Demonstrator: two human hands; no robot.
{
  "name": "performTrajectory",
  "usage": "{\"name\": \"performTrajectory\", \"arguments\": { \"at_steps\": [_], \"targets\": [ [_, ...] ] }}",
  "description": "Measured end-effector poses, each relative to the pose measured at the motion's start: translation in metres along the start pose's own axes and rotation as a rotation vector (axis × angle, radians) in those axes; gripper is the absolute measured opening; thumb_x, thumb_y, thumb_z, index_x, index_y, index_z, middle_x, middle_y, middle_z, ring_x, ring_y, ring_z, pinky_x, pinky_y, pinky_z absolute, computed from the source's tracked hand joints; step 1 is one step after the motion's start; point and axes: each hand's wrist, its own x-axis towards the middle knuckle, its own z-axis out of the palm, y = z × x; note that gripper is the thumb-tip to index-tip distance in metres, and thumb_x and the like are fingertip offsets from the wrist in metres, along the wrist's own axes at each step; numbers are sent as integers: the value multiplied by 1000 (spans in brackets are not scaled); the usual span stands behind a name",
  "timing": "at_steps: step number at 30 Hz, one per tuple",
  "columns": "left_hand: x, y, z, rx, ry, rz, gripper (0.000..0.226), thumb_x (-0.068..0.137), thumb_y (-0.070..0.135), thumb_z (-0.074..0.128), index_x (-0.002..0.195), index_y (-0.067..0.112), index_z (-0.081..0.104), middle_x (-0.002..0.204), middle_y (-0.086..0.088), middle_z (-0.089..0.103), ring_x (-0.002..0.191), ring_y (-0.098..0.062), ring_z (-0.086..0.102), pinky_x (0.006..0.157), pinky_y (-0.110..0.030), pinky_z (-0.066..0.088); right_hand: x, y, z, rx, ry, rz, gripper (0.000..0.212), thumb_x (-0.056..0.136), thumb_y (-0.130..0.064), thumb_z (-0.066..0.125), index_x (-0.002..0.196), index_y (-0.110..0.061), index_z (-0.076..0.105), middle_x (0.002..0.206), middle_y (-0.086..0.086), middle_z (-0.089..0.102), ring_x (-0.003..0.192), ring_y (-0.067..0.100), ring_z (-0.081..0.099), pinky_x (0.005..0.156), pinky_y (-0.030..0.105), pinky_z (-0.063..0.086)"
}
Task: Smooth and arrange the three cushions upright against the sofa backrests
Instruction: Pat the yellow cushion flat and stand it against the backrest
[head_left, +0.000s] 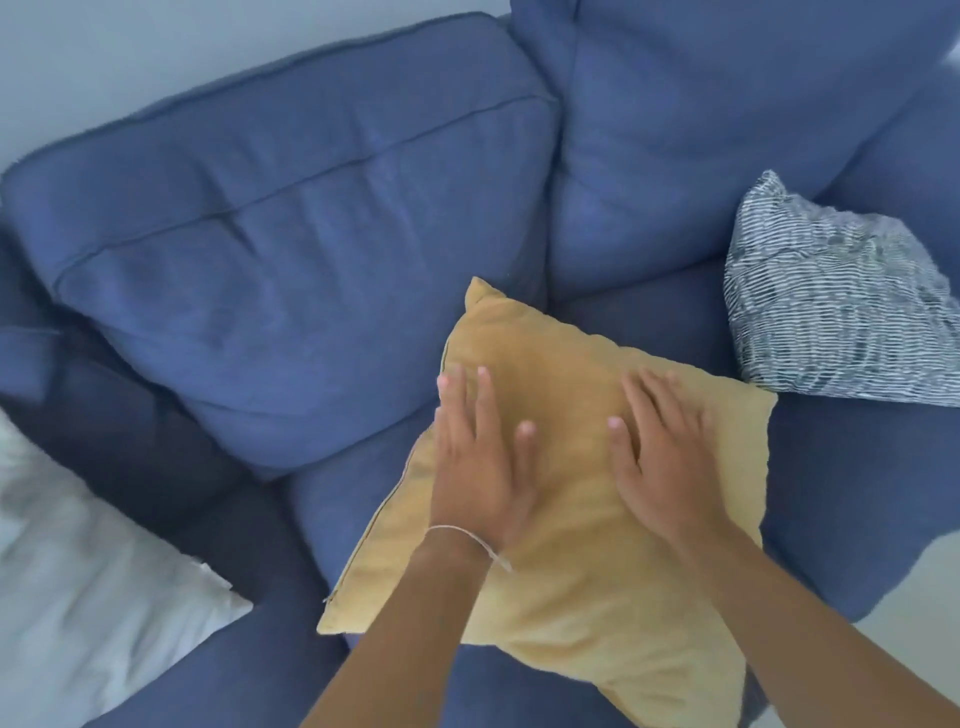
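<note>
A yellow cushion (582, 566) lies flat on the blue sofa seat (857, 488) in the middle of the view. My left hand (480, 462) rests palm down on its left half, fingers spread. Palm down too, my right hand (662, 452) presses on the cushion's upper right part. A black-and-white striped cushion (831, 312) leans in the right corner against the right backrest (701, 145). At the lower left, a white cushion (78, 587) lies by the sofa arm. The left backrest (291, 223) has nothing against it.
The sofa arm (31, 353) is at the far left. A pale wall (130, 47) shows behind the sofa. Light floor (924, 587) is visible at the lower right.
</note>
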Motion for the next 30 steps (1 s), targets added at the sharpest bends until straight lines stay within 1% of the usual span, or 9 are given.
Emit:
{"name": "performTrajectory", "arguments": {
  "at_steps": [3,6,10,14,19,22,24,26,30],
  "targets": [
    [34,21,46,186,-8,111,67,103,47,26,162,17,18,170,-9,6,158,-27,-3,128,-46,3,10,31,2,13,-46,-20,64,101,-48,23,156,-18,39,164,5,37,156,27,24,124,61,14],
    [48,15,75,520,-472,39,62,105,49,14,163,29,2,171,-5,-11,157,-26,-12,126,-50,-2,9,46,6,-66,-164,-59,64,103,-47,21,156,-16,39,164,8,37,154,31,26,123,61,18],
    [63,21,55,382,-95,-11,62,105,48,20,162,26,13,171,-2,3,158,-24,-6,127,-46,-5,2,57,16,-50,-200,-43,67,103,-49,19,158,-15,33,166,8,32,155,31,25,123,58,19],
    [24,-28,64,471,-329,-188,66,103,55,13,162,31,-5,171,4,-7,158,-22,-6,127,-45,-2,5,47,7,4,-146,-157,62,103,-46,29,153,-12,44,163,10,38,154,33,29,123,58,20],
    [30,-42,64,367,-189,-213,69,100,56,9,162,29,-2,171,9,-4,158,-15,-8,128,-42,0,19,-1,-10,180,102,-358,59,103,-35,43,155,-7,39,166,11,30,157,33,18,126,59,11],
    [27,-51,68,394,-201,-180,69,100,50,7,163,23,4,171,4,0,158,-18,-3,128,-43,3,32,6,13,-206,-449,-445,73,103,-54,4,162,-10,5,173,9,4,160,23,-1,129,44,-1],
    [33,-53,71,371,-209,-225,69,101,47,9,163,17,6,172,-1,1,158,-21,-2,128,-43,4,38,11,23,-315,-691,-342,87,94,-63,-13,163,-12,1,173,5,-3,159,19,-5,129,41,-3],
    [38,-56,76,359,-185,-290,64,106,42,17,163,14,6,171,-2,0,158,-21,-4,128,-40,1,57,-7,13,-192,-588,-295,94,88,-66,-6,162,-12,14,173,3,4,160,21,1,129,46,2],
    [32,-58,74,326,-172,-278,62,107,39,20,162,14,5,171,-1,-2,158,-21,-6,128,-41,0,71,-40,-33,72,-30,-319,73,101,-55,27,158,-11,32,170,5,16,159,26,8,127,53,8]
  ]
}}
